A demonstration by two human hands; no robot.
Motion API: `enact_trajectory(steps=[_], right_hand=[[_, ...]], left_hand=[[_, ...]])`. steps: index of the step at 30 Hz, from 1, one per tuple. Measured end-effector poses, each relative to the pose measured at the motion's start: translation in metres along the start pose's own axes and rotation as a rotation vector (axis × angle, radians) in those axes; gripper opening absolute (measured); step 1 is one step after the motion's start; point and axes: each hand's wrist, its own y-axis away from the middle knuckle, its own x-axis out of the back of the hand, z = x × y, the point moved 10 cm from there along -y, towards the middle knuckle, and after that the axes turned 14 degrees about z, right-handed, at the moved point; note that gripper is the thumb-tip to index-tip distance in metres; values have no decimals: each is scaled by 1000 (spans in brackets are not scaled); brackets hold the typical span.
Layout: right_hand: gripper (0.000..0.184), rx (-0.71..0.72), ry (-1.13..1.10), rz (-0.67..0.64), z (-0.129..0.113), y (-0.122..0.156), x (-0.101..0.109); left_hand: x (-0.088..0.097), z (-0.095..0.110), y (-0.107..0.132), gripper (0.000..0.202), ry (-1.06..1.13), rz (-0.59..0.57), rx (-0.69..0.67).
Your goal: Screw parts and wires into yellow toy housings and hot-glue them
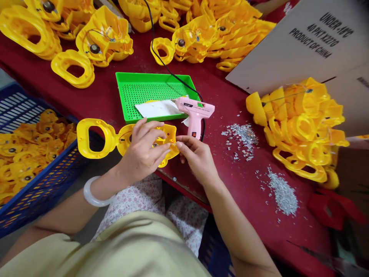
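Note:
A yellow plastic shell [98, 154] with an oval ring at its left end lies at the table's front edge, hollow side up. Over its middle, my left hand [147, 148] grips it with bent fingers and hides part of the inside. My right hand [196, 156] is closed in a pinch at the shell's right end. What the thumb and forefinger hold there is too small to make out. Just behind, a pink glue gun [196, 109] rests with its nozzle on the rim of a green tray [155, 79].
White paper [158, 109] lies in the tray. A black cord [173, 73] crosses it. Small clear pieces [243, 138] and small metal parts [282, 192] lie in piles. Yellow shells [302, 127] are stacked beside a cardboard box [302, 46]. A blue crate [43, 181] holds more shells.

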Motion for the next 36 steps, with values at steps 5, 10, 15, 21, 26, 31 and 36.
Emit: enact_trajectory(steps=[5, 10, 15, 21, 26, 31, 36], right_hand=[[37, 2, 3, -15, -1, -1, 0], [41, -4, 26, -23, -3, 0, -1], [39, 28, 67, -51, -5, 1, -2], [33, 65, 116, -76, -7, 0, -3], [33, 43, 108, -83, -6, 0, -3], [35, 17, 101, -93, -4, 0, -5], [37, 18, 81, -105, -2, -2, -7]], left_hand=[[-4, 1, -1, 10, 19, -50, 2], [-4, 0, 0, 14, 32, -52, -2], [-7, 4, 1, 14, 11, -87, -46], [-18, 10, 7, 17, -76, -171, -151], [-25, 11, 11, 28, -124, -240, -258], [-26, 13, 12, 46, -132, -277, -334], [-27, 12, 13, 49, -130, -302, -315]])
